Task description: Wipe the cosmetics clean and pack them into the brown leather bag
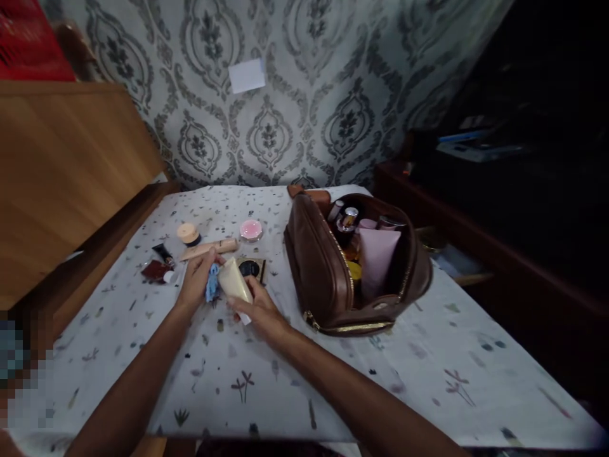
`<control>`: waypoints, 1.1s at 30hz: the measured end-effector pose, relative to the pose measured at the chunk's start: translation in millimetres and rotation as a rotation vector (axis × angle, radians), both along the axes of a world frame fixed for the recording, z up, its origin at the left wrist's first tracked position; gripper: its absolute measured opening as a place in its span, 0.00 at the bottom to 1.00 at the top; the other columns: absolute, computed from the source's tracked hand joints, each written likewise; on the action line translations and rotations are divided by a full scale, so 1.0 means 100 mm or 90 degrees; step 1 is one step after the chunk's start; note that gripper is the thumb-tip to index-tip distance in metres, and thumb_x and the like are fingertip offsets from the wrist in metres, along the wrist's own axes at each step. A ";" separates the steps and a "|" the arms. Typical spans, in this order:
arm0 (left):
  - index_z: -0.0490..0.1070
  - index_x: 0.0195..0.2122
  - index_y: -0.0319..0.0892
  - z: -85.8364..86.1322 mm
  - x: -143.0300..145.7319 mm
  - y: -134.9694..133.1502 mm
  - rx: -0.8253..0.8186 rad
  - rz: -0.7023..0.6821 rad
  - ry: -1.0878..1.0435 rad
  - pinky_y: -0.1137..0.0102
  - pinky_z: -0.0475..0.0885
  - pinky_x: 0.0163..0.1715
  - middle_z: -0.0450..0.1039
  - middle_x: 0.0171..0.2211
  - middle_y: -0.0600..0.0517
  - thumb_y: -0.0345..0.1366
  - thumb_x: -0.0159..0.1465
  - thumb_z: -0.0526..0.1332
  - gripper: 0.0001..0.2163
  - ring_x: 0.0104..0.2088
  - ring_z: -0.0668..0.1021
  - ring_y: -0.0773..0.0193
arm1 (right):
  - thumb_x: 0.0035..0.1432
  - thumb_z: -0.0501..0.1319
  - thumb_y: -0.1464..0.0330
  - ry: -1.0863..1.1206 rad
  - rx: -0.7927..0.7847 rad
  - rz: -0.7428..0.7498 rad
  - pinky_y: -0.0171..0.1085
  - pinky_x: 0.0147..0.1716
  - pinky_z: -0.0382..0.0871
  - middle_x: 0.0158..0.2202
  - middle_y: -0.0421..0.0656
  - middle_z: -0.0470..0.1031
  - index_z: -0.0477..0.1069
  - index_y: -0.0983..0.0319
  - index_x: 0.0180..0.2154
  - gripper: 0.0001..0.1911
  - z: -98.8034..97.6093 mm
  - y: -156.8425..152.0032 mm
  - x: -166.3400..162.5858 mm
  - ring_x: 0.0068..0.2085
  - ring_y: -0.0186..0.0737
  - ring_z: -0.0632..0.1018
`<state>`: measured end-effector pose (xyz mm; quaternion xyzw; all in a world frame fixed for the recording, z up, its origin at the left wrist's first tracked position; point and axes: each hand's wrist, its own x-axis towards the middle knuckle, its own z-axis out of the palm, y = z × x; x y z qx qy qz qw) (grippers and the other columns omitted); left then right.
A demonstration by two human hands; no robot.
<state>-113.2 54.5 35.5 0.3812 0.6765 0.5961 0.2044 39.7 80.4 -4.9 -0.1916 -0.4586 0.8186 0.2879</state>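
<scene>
My right hand (259, 312) grips a cream-coloured tube (235, 281) low over the white patterned tablecloth (333, 381). Beside it, my left hand (197, 277) is closed on a small blue cloth (212, 283) that is pressed against the tube. Both hands sit just left of an open brown toiletry bag (318, 266). Inside the bag stand a pink tube (377, 257) and several small bottles. A dark compact (250, 268) lies right behind the cream tube.
Loose cosmetics lie behind my hands: a long beige tube (209, 248), a pink-lidded jar (250, 230), a small cream jar (189, 233), a dark red item (155, 270). A wooden headboard (61, 171) rises on the left, dark furniture on the right, patterned wall behind.
</scene>
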 end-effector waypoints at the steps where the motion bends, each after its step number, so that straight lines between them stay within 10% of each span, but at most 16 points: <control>1: 0.74 0.26 0.41 0.02 0.01 -0.01 0.022 -0.006 -0.017 0.73 0.68 0.24 0.72 0.23 0.53 0.61 0.57 0.60 0.25 0.23 0.72 0.66 | 0.42 0.73 0.57 0.006 -0.023 -0.005 0.29 0.23 0.67 0.31 0.35 0.68 0.65 0.60 0.39 0.26 0.02 0.00 0.01 0.27 0.29 0.68; 6: 0.76 0.38 0.41 0.10 0.13 -0.05 0.090 -0.075 -0.085 0.67 0.75 0.39 0.79 0.36 0.46 0.63 0.59 0.57 0.27 0.39 0.80 0.57 | 0.44 0.75 0.57 0.052 -0.165 0.018 0.29 0.25 0.67 0.29 0.37 0.71 0.72 0.63 0.38 0.24 0.12 -0.01 0.06 0.28 0.30 0.72; 11: 0.75 0.39 0.40 -0.01 0.27 -0.08 0.068 -0.109 -0.095 0.71 0.71 0.25 0.78 0.34 0.47 0.62 0.61 0.57 0.27 0.26 0.76 0.63 | 0.51 0.72 0.57 0.101 -0.249 0.071 0.31 0.23 0.67 0.30 0.41 0.77 0.70 0.62 0.47 0.26 0.12 0.00 0.07 0.28 0.35 0.77; 25: 0.60 0.19 0.43 -0.13 0.08 -0.05 0.045 0.001 -0.008 0.72 0.58 0.21 0.56 0.19 0.58 0.55 0.62 0.62 0.24 0.21 0.61 0.69 | 0.43 0.75 0.53 0.006 -0.133 0.099 0.31 0.26 0.70 0.31 0.37 0.72 0.74 0.63 0.39 0.26 0.08 -0.08 0.04 0.29 0.32 0.75; 33: 0.74 0.34 0.42 -0.19 0.12 -0.03 0.075 -0.013 -0.054 0.72 0.69 0.36 0.73 0.32 0.53 0.54 0.63 0.61 0.18 0.35 0.74 0.63 | 0.43 0.75 0.54 0.064 -0.108 0.020 0.36 0.44 0.71 0.38 0.41 0.81 0.76 0.61 0.39 0.24 0.12 -0.03 0.03 0.42 0.40 0.79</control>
